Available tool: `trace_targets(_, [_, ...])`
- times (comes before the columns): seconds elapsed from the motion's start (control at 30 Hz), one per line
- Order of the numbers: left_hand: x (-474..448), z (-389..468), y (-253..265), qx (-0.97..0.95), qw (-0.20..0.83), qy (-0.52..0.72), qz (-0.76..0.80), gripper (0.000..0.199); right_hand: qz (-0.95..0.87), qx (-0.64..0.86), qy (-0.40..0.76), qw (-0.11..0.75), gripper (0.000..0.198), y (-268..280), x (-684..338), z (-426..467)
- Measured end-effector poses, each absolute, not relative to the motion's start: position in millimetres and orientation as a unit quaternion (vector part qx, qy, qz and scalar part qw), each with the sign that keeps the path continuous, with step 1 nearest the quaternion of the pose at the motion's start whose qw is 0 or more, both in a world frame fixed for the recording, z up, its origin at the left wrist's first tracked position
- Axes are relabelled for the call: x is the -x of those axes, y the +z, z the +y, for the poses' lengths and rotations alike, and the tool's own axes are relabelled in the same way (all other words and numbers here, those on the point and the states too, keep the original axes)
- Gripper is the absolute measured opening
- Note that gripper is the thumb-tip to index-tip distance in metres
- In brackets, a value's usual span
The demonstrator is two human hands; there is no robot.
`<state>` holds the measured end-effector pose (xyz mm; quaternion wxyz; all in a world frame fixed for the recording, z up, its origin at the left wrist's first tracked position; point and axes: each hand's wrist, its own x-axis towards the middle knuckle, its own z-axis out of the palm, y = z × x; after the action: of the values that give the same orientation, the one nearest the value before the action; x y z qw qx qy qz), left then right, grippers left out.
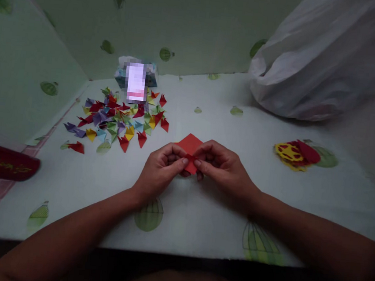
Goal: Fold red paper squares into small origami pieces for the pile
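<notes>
Between my two hands is a red sheet of folding paper (190, 140), partly folded, its pointed top rising above my fingers. My left hand (168, 163) pinches its left side, thumb on top and fingers curled behind. On the other side my right hand (220, 161) grips it the same way, the two thumbs close together at a small crease near the lower point. Most of the fingers behind the paper are hidden. To the left lies a heap of small folded paper pieces (113, 118) in red, purple, yellow, green and blue, with pointed tips like cranes.
A lit phone (136, 82), blurred out, leans on a tissue box (153, 75) behind the heap. At far left lies a dark red cylindrical object (9, 163). A large white plastic bag (300, 67) stands back right, with a yellow and red ornament (290, 152) before it.
</notes>
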<state>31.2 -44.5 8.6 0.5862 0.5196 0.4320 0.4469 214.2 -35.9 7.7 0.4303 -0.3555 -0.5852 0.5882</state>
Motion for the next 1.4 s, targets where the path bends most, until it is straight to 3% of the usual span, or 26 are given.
trace_targets(0.6, [-28.0, -48.2, 10.6, -0.559, 0.525, 0.471, 0.436, 0.004, -0.609, 0.357, 0.558, 0.437, 0.002, 7.1, -218.8, -36.7])
trace_targets(0.9, [-26.5, -49.2, 10.8, -0.64, 0.428, 0.467, 0.435, 0.005, -0.565, 0.347, 0.627, 0.408, 0.019, 7.3, -218.7, -35.0])
trace_targets(1.17, [-26.0, -47.8, 11.3, -0.593, 0.502, 0.466, 0.423, 0.003, -0.588, 0.369, 0.591, 0.411, 0.023, 7.5, -217.0, -35.3])
trace_targets(1.4, [-29.1, -48.3, 9.0, -0.533, 0.568, 0.481, 0.403, 0.019, -0.625, 0.377, 0.521, 0.442, 0.02, 6.3, -216.1, -37.4])
